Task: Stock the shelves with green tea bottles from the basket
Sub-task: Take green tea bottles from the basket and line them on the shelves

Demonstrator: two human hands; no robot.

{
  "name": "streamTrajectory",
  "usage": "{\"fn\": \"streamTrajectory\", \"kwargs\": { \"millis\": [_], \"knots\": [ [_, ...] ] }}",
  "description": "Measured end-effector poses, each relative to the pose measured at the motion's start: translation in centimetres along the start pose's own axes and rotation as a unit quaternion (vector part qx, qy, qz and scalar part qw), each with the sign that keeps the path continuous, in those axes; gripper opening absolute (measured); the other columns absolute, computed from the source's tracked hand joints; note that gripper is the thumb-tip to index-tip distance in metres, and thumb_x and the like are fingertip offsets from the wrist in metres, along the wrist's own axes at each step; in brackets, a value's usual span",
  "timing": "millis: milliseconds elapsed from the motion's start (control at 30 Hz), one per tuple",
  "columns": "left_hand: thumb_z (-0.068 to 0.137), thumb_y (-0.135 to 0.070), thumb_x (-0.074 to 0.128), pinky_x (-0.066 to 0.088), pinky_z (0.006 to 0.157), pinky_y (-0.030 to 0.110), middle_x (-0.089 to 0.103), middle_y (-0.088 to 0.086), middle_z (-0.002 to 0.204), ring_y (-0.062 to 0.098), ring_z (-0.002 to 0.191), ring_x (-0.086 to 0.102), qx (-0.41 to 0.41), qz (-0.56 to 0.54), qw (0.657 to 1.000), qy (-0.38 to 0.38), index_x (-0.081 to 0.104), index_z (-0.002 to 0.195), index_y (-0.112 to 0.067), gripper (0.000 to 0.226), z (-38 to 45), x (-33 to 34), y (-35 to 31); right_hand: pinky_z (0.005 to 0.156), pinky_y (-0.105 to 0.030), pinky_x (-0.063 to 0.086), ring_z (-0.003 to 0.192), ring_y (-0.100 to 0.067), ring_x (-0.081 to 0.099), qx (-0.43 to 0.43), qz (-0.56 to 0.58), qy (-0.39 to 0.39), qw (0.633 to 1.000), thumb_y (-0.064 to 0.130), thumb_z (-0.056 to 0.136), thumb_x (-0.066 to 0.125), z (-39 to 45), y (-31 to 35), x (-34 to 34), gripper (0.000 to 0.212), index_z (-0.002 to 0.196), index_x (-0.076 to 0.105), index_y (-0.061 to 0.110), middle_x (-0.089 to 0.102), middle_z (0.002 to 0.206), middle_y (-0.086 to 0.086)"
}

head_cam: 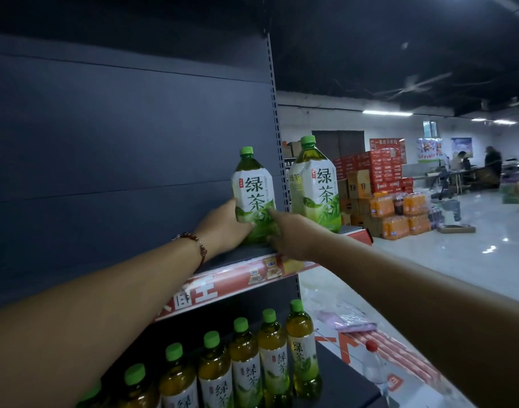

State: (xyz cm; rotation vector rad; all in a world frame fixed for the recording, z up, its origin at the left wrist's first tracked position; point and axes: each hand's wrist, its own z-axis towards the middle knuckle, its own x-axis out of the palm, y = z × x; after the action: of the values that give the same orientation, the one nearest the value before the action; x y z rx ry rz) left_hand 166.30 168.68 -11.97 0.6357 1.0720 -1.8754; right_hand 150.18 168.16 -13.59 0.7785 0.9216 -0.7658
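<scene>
The dark blue metal shelving unit (128, 136) fills most of my view, its flat back panel rising above an upper shelf with a red price strip (237, 278) along the front edge. Behind it to my right, stacked red cartons (376, 166) and shrink-wrapped packs of orange drink (399, 213) sit on the pale floor near the far wall.

On the lower shelf (340, 378) a row of slim green tea bottles with green caps (246, 369) stands upright, side by side, running toward its right end.

On the upper shelf, a large green tea bottle with a white and green label (315, 187) stands upright at the right end. Just to its left stands a second large green tea bottle (254, 191) of the same kind, upright on the shelf surface, close to the first but apart from it.

My left hand (223, 225) wraps the lower part of this second bottle from the left, fingers curled round it. My right hand (284, 234) meets it from the right, fingertips against the lower label; I cannot tell how far those fingers curl round it.

A red beaded bracelet (198, 241) circles my left wrist.
</scene>
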Motion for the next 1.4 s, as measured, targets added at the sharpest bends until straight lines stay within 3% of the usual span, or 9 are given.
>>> {"fn": "streamTrajectory", "kwargs": {
  "millis": [167, 267, 433, 667, 967, 1067, 1167, 1234, 1400],
  "knots": [
    [0.095, -0.045, 0.057, 0.046, 0.09, 0.033, 0.055, 0.002, 0.141, 0.024, 0.119, 0.056, 0.075, 0.2, 0.977, -0.011, 0.051, 0.142, -0.023, 0.052, -5.0, -1.2, -2.5, 0.118, -0.044, 0.029, 0.146, -0.027, 0.031, -0.074, -0.109, -0.006, 0.991, 0.038, 0.101, 0.05, -6.4, -0.7, -1.0, 0.067, 0.157, 0.019, 0.018, 0.029, 0.161, -0.007],
    [0.096, -0.049, 0.053, 0.043, 0.101, 0.037, 0.049, 0.0, 0.149, 0.023, 0.13, 0.05, 0.138, 0.224, 0.965, -0.016, 0.047, 0.145, -0.026, 0.055, -8.7, -0.2, -4.6, 0.121, -0.044, 0.022, 0.149, -0.025, 0.024, -0.075, -0.134, -0.016, 0.988, 0.047, 0.099, 0.05, -10.4, -2.1, -1.0, 0.067, 0.156, 0.022, 0.025, 0.026, 0.162, -0.002],
    [0.097, -0.055, 0.048, 0.022, 0.118, 0.039, 0.033, -0.006, 0.159, 0.019, 0.145, 0.03, 0.19, 0.193, 0.962, 0.022, 0.032, 0.153, -0.032, 0.062, -14.4, 5.1, -7.5, 0.123, -0.041, 0.01, 0.153, -0.024, 0.007, 0.004, -0.158, 0.018, 0.987, 0.053, 0.098, 0.046, -18.3, -5.5, -0.3, 0.071, 0.158, 0.013, 0.03, 0.013, 0.166, 0.002],
    [0.099, -0.054, 0.043, 0.017, 0.122, 0.04, 0.021, -0.003, 0.164, 0.02, 0.15, 0.021, 0.232, 0.107, 0.956, 0.146, 0.027, 0.155, -0.032, 0.062, -21.5, 17.5, -10.5, 0.123, -0.04, 0.012, 0.153, -0.027, 0.009, 0.167, -0.146, 0.1, 0.97, 0.053, 0.097, 0.05, -31.4, -13.2, 3.4, 0.075, 0.158, 0.014, 0.029, 0.016, 0.165, -0.001],
    [0.101, -0.052, 0.04, 0.013, 0.121, 0.041, 0.014, 0.004, 0.166, 0.025, 0.151, 0.014, 0.263, 0.042, 0.905, 0.333, 0.023, 0.156, -0.027, 0.063, -33.0, 33.1, -14.5, 0.122, -0.047, 0.019, 0.151, -0.031, 0.017, 0.371, -0.117, 0.216, 0.895, 0.049, 0.094, 0.057, -49.0, -21.8, 13.1, 0.08, 0.158, 0.016, 0.024, 0.018, 0.165, -0.007],
    [0.101, -0.049, 0.042, 0.018, 0.12, 0.043, 0.02, 0.006, 0.164, 0.025, 0.149, 0.021, 0.274, 0.043, 0.887, 0.368, 0.026, 0.155, -0.025, 0.061, -36.3, 36.8, -14.5, 0.121, -0.047, 0.019, 0.15, -0.032, 0.02, 0.424, -0.088, 0.254, 0.865, 0.05, 0.095, 0.057, -53.3, -23.5, 16.9, 0.08, 0.158, 0.015, 0.024, 0.02, 0.164, -0.008],
    [0.1, -0.045, 0.045, 0.03, 0.113, 0.04, 0.041, 0.002, 0.15, 0.023, 0.138, 0.038, 0.276, 0.039, 0.872, 0.402, 0.039, 0.146, -0.023, 0.051, -39.6, 39.3, -13.0, 0.119, -0.048, 0.024, 0.146, -0.033, 0.027, 0.442, -0.058, 0.267, 0.854, 0.049, 0.093, 0.058, -56.6, -24.2, 20.8, 0.081, 0.158, 0.015, 0.026, 0.026, 0.161, -0.008],
    [0.101, -0.042, 0.046, 0.032, 0.112, 0.038, 0.046, 0.002, 0.145, 0.022, 0.136, 0.041, 0.285, 0.032, 0.855, 0.432, 0.041, 0.145, -0.023, 0.048, -41.2, 40.3, -12.2, 0.121, -0.052, 0.019, 0.149, -0.035, 0.02, 0.456, -0.041, 0.279, 0.844, 0.046, 0.094, 0.058, -58.5, -24.4, 23.5, 0.08, 0.158, 0.015, 0.027, 0.022, 0.163, -0.008],
    [0.103, -0.042, 0.041, 0.011, 0.122, 0.042, 0.02, 0.006, 0.164, 0.026, 0.151, 0.016, 0.376, 0.058, 0.819, 0.429, 0.022, 0.156, -0.024, 0.06, -42.4, 41.6, -11.6, 0.119, -0.051, 0.023, 0.149, -0.034, 0.022, 0.497, -0.015, 0.324, 0.805, 0.049, 0.094, 0.057, -60.9, -24.9, 28.9, 0.083, 0.158, 0.012, 0.022, 0.021, 0.163, -0.01]
  ]
}}
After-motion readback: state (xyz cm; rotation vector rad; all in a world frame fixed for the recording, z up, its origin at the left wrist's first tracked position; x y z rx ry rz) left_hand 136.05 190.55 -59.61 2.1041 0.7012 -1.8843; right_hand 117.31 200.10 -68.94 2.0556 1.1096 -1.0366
